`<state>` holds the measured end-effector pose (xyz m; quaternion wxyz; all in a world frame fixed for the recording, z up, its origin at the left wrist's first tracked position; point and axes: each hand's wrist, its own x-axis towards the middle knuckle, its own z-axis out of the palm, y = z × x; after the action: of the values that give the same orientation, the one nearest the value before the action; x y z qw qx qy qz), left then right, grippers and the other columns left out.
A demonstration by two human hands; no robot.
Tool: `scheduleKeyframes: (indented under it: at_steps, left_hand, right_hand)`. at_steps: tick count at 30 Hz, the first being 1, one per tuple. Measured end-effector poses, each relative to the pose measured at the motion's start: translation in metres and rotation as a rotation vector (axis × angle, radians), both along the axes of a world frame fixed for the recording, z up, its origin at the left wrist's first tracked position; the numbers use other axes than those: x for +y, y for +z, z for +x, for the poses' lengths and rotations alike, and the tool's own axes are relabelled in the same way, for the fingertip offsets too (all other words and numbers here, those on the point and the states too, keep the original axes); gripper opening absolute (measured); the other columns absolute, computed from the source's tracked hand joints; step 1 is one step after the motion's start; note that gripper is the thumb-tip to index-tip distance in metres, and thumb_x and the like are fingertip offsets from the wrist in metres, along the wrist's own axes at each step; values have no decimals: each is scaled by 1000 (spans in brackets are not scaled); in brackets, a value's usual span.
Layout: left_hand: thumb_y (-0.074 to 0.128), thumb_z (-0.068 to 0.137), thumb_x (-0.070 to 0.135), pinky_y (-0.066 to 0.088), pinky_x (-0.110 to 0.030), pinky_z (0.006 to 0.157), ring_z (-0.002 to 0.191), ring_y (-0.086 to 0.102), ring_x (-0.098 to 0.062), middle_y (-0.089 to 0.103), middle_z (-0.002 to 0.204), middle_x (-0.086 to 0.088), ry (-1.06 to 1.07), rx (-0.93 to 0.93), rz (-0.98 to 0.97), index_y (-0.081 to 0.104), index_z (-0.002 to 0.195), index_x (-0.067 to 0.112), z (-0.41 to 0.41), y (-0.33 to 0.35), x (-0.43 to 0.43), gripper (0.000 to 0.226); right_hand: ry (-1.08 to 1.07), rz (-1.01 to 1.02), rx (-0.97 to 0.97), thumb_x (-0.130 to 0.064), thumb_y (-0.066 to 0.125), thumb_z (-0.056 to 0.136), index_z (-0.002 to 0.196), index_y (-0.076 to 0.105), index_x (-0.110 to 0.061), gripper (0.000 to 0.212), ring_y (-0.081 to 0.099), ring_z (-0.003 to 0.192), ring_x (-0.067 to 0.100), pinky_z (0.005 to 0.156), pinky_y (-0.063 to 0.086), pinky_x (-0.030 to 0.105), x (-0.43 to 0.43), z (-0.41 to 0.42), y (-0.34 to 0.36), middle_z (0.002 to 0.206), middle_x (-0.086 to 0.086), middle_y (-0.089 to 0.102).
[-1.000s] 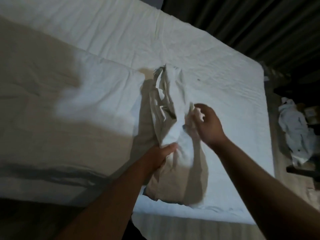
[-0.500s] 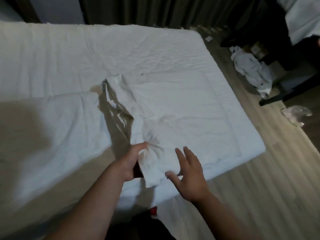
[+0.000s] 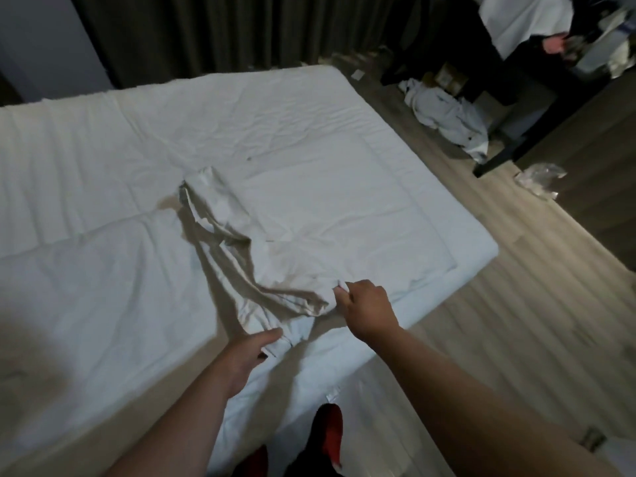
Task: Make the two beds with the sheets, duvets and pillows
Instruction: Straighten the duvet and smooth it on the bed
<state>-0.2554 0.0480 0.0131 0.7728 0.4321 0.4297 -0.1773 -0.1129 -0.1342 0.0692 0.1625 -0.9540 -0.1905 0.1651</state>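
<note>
Lengthwise, the cloth (image 3: 234, 242) runs from the left hand (image 3: 246, 356) away and leftward.

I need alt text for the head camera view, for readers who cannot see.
Two bare hands hold a crumpled white cloth on a white bed: the right hand pinches its edge, the left hand grips its near end.
</note>
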Motion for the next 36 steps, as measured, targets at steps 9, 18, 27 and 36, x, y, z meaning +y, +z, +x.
scheduleKeyframes:
  at_steps: [9,18,27,36]
  left_hand:
    - [59,98,30,47,-25,77,91,60,-10,63,96,9,-174,15,302,59,102,24,-34,-7,-33,7]
    - [47,102,28,43,-36,87,98,56,-23,60,114,-11,361,141,231,59,116,12,-62,-24,-1,25]
    - [80,62,67,47,-39,97,113,59,-16,62,124,5,21,100,81,54,128,18,41,-19,4,86]
    - [78,83,32,53,-38,86,95,65,-25,69,112,-8,197,105,262,65,117,10,39,-41,47,42]
  right_hand:
    - [27,319,62,-37,39,101,95,63,-21,30,53,94,13,78,40,29,10,-12,-15,97,-4,61]
    - [258,-20,231,-73,17,89,135,45,-28,70,59,92,38,88,50,43,2,-62,-73,137,13,34]
    - [-313,264,263,-11,59,88,68,62,3,25,48,56,10,58,44,33,23,-80,-61,61,12,61]
    - [-375,342,401,-16,64,87,52,52,-22,37,52,55,7,62,45,27,37,-123,-83,60,-1,57]
